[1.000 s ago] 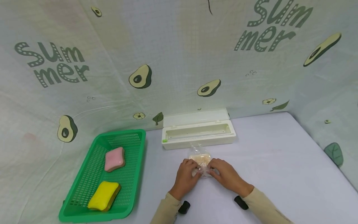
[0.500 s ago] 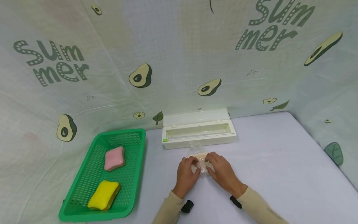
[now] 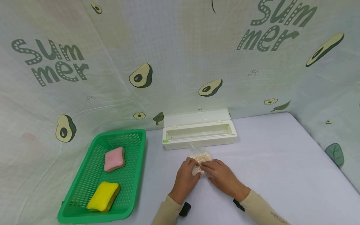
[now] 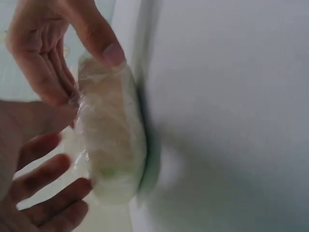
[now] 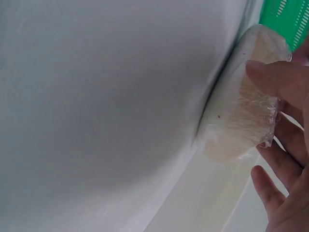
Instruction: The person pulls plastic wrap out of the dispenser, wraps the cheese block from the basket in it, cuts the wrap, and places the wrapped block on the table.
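A pale, bread-like slice (image 3: pixel 203 156) wrapped in clear cling film (image 3: pixel 197 149) lies on the table between both hands. My left hand (image 3: pixel 184 179) holds its left side, and in the left wrist view the left thumb (image 4: pixel 50 117) touches the crinkled film on top. Across the top of the slice reach the fingers of my right hand (image 3: pixel 223 178). In the right wrist view the right thumb (image 5: pixel 273 77) presses the slice's near side while the other fingers bend behind the film. Part of the slice is hidden under the fingers.
Behind the slice stands a long white box (image 3: pixel 199 142) with its lid up. To the left, a green basket (image 3: pixel 137 175) contains a pink bread-shaped piece (image 3: pixel 114 158) and a yellow one (image 3: pixel 102 196). A printed cloth (image 3: pixel 174 47) hangs behind the table.
The right hand first lifted slightly over the slice, then came down with its fingers laid further left across the film. The left hand stayed at the left side with small finger shifts.
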Available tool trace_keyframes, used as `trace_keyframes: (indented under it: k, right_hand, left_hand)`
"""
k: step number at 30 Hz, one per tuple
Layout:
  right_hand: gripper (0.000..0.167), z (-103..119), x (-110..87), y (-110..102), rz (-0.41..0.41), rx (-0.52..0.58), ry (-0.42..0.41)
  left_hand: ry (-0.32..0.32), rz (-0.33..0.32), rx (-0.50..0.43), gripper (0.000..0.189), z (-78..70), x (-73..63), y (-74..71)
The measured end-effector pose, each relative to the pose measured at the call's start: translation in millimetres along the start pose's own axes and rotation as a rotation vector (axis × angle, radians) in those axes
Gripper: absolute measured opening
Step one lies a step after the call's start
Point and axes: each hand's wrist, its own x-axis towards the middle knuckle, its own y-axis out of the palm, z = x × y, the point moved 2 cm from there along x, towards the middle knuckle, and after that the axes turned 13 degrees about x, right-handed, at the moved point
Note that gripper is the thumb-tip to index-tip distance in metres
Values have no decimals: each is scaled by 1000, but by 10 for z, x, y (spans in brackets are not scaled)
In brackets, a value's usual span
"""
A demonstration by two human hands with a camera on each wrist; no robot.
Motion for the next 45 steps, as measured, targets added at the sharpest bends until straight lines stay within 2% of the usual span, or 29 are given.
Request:
trace_keyframes:
  k: [4,6,8,17,22,25,29,33,35,37,40,43,45]
  right_hand:
    - [59,-21,22,9,-25,-20,9]
    - [52,-18,34,14,-34,-29,14]
    - [47,0,45,15,-28,-38,23]
    - [38,155,-19,-60,45,-77,1]
    - [38,132,-76,-36,57,-85,-21]
    - [37,136,-90,-64,65,-39,-9]
    - [34,127,-53,-133,-6,86,39]
    - [37,57,30,-175,-106,198,107]
    - [37,9,86,-187,-146,246,162]
    - [36,-51,145,-190,-178,288,235]
    - [38,-159,223,-177,-200,359,355]
    - [44,-263,283,-149,-160,429,480]
    - [48,-326,309,-121,-109,474,553]
  left_hand:
    - [155,1,284,42,-29,-39,-15]
    - [182,-1,391,41,-33,-37,-6]
    - [185,4,447,36,-32,-30,-5]
    - [203,117,349,25,-43,-102,-87]
    - [220,118,339,22,-37,-126,-25]
    - [219,109,320,19,-30,-125,-39]
    - [148,52,183,14,6,-78,-91]
    - [-7,-38,-6,11,73,24,-101]
    - [-94,-55,-58,15,115,84,-77]
    - [-172,-29,-91,24,154,141,-44]
    - [-263,66,-137,40,209,217,23]
    - [-313,165,-205,51,244,275,69]
    - [-322,209,-244,55,261,300,87]
